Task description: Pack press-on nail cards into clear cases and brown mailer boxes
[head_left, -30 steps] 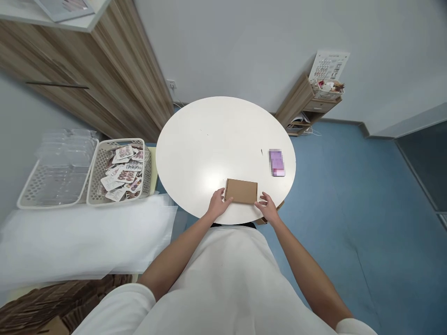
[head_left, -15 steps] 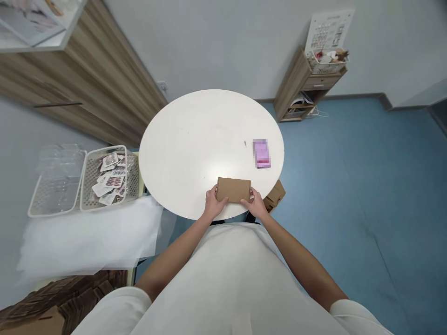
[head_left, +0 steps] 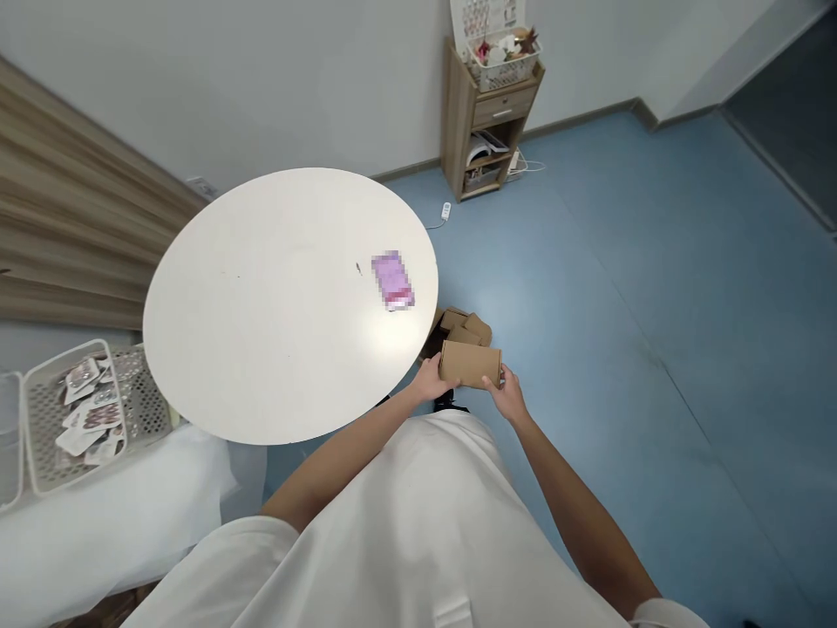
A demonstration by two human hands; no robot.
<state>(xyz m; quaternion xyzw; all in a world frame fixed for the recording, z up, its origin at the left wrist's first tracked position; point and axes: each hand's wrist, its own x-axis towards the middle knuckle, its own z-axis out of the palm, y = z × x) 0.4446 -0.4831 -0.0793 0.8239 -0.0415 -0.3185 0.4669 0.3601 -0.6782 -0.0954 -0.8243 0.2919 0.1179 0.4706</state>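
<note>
One box (head_left: 471,365) held, at least three lower boxes (head_left: 463,330), one bench (head_left: 248,323), one purple item (head_left: 392,279), one small cabinet (head_left: 459,122), three baskets: one of overlapping cards (head_left: 43,471), one beside it (head_left: 10,375), one on the cabinet (head_left: 500,77).

We see a white oval surface (head_left: 261,331) with a blurred purple item (head_left: 393,281) lying near its right edge, a small dark object (head_left: 358,269) just beside it.

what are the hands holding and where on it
A closed cardboard box, gripped at its two short ends, left hand and right hand.
</note>
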